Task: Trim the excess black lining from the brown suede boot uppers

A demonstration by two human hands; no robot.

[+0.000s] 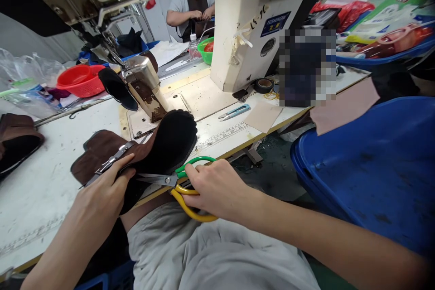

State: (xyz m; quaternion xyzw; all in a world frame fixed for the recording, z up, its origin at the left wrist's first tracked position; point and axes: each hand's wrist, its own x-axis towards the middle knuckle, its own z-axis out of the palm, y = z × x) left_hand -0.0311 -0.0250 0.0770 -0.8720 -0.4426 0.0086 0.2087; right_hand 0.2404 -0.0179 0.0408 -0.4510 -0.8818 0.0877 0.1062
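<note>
My left hand [102, 190] grips a brown suede boot upper [142, 149] with a black lining and a metal zipper, holding it at the table's near edge. My right hand [214, 186] is closed on scissors [180, 181] with green and yellow handles. Their blades point left, under the boot piece, close to my left fingers. Both hands are over my lap, which is covered by grey cloth.
A post-bed sewing machine [146, 86] stands behind the boot piece, its white body [251, 22] to the right. Thread snips [234, 112], a tape roll [264, 85] and tan pieces [263, 115] lie on the table. A blue bin [374, 167] sits right, red basket [81, 80] left. Another person [192, 4] works beyond.
</note>
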